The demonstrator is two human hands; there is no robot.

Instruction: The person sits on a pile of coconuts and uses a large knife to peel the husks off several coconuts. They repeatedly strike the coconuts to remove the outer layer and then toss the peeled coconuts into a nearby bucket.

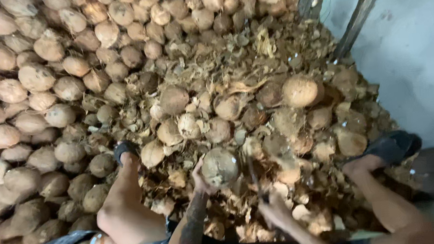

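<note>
My left hand (pixel 199 181) grips a round, pale brown coconut (pixel 219 166) from its left side, just above a heap of husk scraps. My right hand (pixel 271 209) is closed around the handle of a dark narrow blade (pixel 252 172) that points up beside the coconut's right edge. My knees and legs frame the spot: the left knee (pixel 124 217) bends at the lower left and the right leg (pixel 383 196) stretches out at the lower right. Both feet wear dark sandals (pixel 125 148).
A large pile of husked coconuts (pixel 29 100) fills the left and top. Loose husk shreds and shell pieces (pixel 255 83) cover the middle and right. A grey wall (pixel 417 44) and slanted metal bars (pixel 358 13) stand at the upper right.
</note>
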